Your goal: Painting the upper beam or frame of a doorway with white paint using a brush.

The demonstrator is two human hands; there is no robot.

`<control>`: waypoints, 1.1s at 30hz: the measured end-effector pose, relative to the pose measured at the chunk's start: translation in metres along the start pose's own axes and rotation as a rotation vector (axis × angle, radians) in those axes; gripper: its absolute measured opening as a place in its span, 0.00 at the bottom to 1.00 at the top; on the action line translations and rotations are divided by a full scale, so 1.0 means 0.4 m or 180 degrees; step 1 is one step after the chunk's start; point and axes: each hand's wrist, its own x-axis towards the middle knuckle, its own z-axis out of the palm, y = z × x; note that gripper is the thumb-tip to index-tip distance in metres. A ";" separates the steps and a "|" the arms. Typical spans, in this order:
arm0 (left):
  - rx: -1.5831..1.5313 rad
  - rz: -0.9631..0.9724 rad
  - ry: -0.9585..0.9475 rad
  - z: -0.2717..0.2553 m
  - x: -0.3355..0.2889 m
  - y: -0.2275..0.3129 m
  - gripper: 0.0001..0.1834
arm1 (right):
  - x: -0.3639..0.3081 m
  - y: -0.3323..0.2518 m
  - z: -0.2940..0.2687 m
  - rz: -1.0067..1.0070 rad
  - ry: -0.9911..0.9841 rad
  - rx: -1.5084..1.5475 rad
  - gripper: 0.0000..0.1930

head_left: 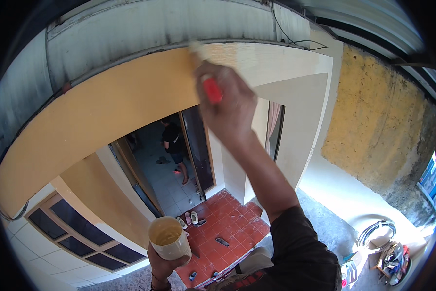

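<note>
My right hand (230, 104) is raised high and closed around a paintbrush (212, 90); its red handle end sticks out of my fist. The bristles, blurred, touch the top edge of the beam (130, 80), right under the grey panel (155, 24). Orange-yellow paint covers the beam to the left of the brush. To its right the surface turns streaky, then pale cream (286, 63). Low in front of me, my left hand (164, 266) grips a cream paint pot (173, 250) from below and beside. Some yellowish paint shows inside the pot, whose inner wall is smeared.
Below lies a red tiled porch (227, 213) with several shoes and sandals. A person (173, 140) in dark clothes stands inside the open doorway. A black cable (295, 41) hangs near the beam's top right. A coiled hose (375, 233) and a filled tub (395, 262) sit at lower right.
</note>
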 end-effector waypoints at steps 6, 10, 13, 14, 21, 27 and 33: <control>0.0027 0.0036 0.0042 -0.008 -0.016 -0.015 0.50 | 0.063 0.135 -0.126 0.1307 0.0837 -0.0235 0.06; -0.0024 0.0038 0.0058 -0.016 -0.028 -0.018 0.49 | 0.039 0.209 -0.058 0.0897 0.0461 -0.0700 0.07; 0.0006 0.0062 0.0177 -0.040 -0.033 -0.023 0.49 | 0.007 -0.049 0.067 0.0186 -0.0262 -0.0056 0.20; 0.0016 0.0061 0.0189 -0.040 -0.031 -0.021 0.49 | -0.004 -0.132 0.112 0.0031 -0.0214 0.0137 0.20; -0.0020 0.0153 0.0207 -0.041 -0.041 -0.006 0.48 | 0.029 -0.124 0.101 0.1388 0.0002 0.2985 0.11; -0.0003 0.0103 0.0245 -0.070 -0.075 -0.031 0.49 | 0.013 0.364 -0.144 0.1924 0.1083 0.1633 0.10; -0.0215 0.0061 0.0285 -0.090 -0.096 -0.050 0.49 | -0.020 0.153 0.038 0.0296 -0.0019 -0.1086 0.20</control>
